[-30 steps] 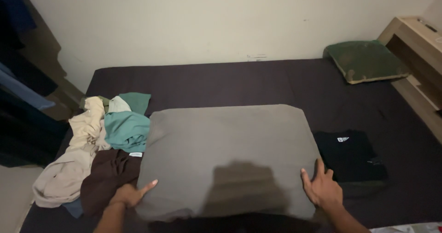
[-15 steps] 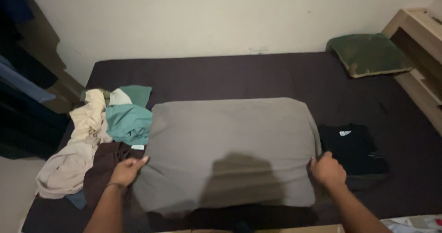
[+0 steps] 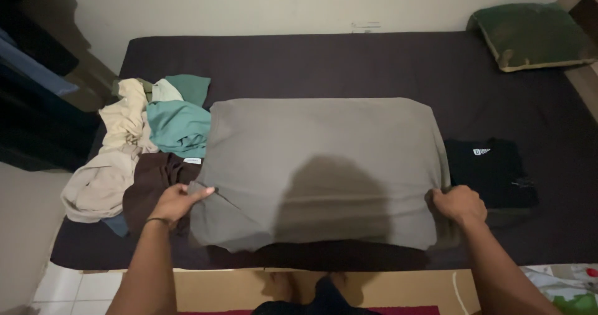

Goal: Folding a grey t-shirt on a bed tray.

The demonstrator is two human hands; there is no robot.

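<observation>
Bed (image 3: 349, 60) before me carries a dark sheet and abuts a plain cream wall (image 3: 280, 4). Green cushion (image 3: 532, 35) lies at its far right corner. White floor tiles (image 3: 68, 290) at lower left. Dark hanging clothes (image 3: 31, 72) along left side. Lighting dim.

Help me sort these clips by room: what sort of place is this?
Likely a bedroom: a dark mattress against a wall, a green pillow on it, and loose clothes piled beside a grey shirt.
</observation>
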